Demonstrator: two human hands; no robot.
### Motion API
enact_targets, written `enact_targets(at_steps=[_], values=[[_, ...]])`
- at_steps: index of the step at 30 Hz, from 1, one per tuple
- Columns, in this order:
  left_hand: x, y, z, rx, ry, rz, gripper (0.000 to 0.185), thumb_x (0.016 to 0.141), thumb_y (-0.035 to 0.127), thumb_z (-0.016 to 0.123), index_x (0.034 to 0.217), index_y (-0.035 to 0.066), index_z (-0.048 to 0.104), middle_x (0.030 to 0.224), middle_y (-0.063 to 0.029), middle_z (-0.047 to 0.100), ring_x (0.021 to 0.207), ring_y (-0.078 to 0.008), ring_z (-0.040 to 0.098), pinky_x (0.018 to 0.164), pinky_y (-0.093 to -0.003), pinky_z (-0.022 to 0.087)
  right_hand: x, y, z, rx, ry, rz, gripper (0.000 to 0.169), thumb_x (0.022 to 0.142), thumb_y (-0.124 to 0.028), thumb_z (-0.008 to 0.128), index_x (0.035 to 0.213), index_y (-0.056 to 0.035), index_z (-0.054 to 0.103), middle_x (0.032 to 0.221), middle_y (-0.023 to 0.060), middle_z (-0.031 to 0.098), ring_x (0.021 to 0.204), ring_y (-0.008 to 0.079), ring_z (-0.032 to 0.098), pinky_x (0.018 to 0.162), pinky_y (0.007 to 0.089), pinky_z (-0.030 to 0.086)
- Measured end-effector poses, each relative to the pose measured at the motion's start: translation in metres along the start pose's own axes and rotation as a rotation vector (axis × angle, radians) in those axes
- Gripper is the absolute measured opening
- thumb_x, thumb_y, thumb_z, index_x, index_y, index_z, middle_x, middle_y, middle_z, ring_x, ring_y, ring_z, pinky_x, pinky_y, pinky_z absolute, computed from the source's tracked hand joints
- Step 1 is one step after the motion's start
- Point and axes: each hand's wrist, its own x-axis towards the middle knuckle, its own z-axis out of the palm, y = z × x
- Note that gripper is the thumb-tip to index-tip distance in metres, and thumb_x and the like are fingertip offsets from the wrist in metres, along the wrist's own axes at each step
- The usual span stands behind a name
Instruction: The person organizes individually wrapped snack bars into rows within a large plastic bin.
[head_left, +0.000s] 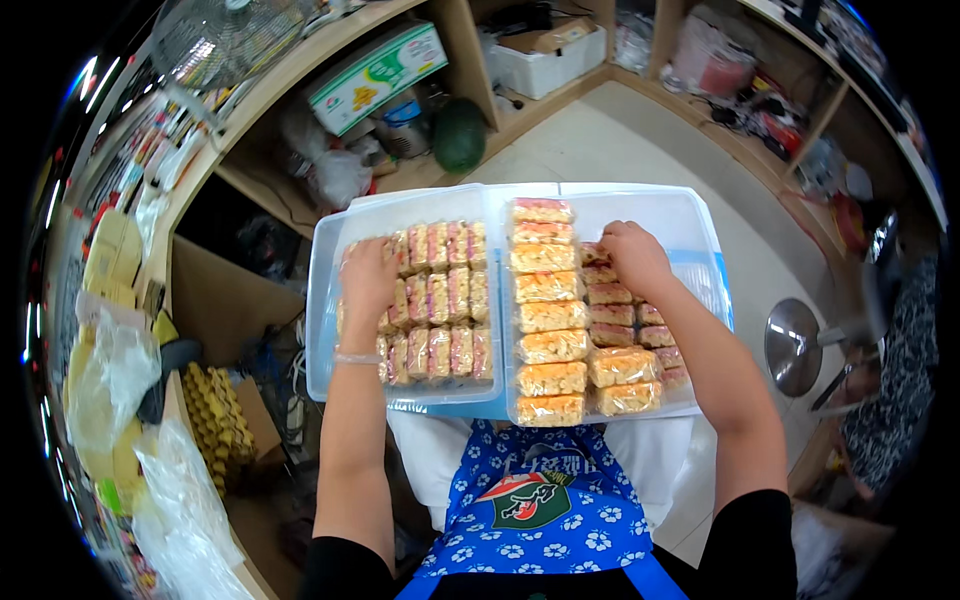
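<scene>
Two clear plastic bins stand side by side before me. In the left bin (405, 395) lie rows of wrapped snack bars with pink layers (439, 296), set on edge. My left hand (367, 274) reaches down on the top left end of these rows; its fingertips hide what they touch. The right bin (679, 206) holds a column of wrapped golden bars (550, 317) along its left side, two more golden bars (626, 382) at the front, and stacked pink-layered bars (611, 313). My right hand (631, 251) has its fingers bent at a wrapped bar at the back of these; its grip is partly hidden.
Wooden shelves curve around, with a green-and-white carton (379, 75), a watermelon (459, 135) and a white box (551, 64). Yellow egg trays (217, 424) and plastic bags (180, 510) are at left. A round metal stool base (793, 347) and part of a person in patterned clothing (900, 382) are at right.
</scene>
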Motion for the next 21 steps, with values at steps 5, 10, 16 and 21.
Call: enact_targets(at_steps=[5,10,16,21], values=[[-0.006,0.053,0.001,-0.099,-0.036,0.17,0.056,0.087,0.028,0.075,0.134,0.002,0.059,0.138,-0.0199,0.058,0.13,-0.0388,0.051,0.108,-0.0498,0.042,0.002,-0.018,-0.016,-0.009,-0.108,-0.052,0.023,0.082,-0.009,0.069,0.104,-0.0078,0.075,0.106,0.01,0.069,0.097,0.0321,0.064,0.086,0.042,0.054],[-0.008,0.05,0.017,-0.064,-0.073,0.208,0.068,0.089,0.034,0.075,0.145,0.005,0.05,0.149,-0.0188,0.049,0.138,-0.0392,0.044,0.112,-0.0498,0.039,0.0,-0.023,-0.027,0.123,0.047,0.078,0.018,0.086,-0.011,0.069,0.103,-0.0082,0.077,0.1,0.0098,0.072,0.098,0.0312,0.066,0.085,0.0417,0.054],[-0.001,0.038,-0.005,0.133,0.08,-0.239,0.06,0.089,0.037,0.074,0.136,0.004,0.056,0.14,-0.0201,0.055,0.131,-0.0412,0.05,0.107,-0.0568,0.04,-0.005,-0.017,-0.04,0.228,0.145,0.119,0.02,0.089,-0.013,0.067,0.106,-0.0091,0.076,0.1,0.0105,0.073,0.098,0.0319,0.067,0.085,0.0429,0.053],[0.002,-0.002,-0.004,0.174,-0.017,-0.463,0.043,0.094,0.041,0.068,0.116,0.004,0.065,0.125,-0.0154,0.061,0.119,-0.0348,0.057,0.099,-0.0515,0.045,-0.004,-0.016,-0.043,0.298,0.153,0.138,0.018,0.088,-0.013,0.068,0.103,-0.0081,0.076,0.096,0.0122,0.074,0.092,0.0334,0.069,0.082,0.0425,0.054]])
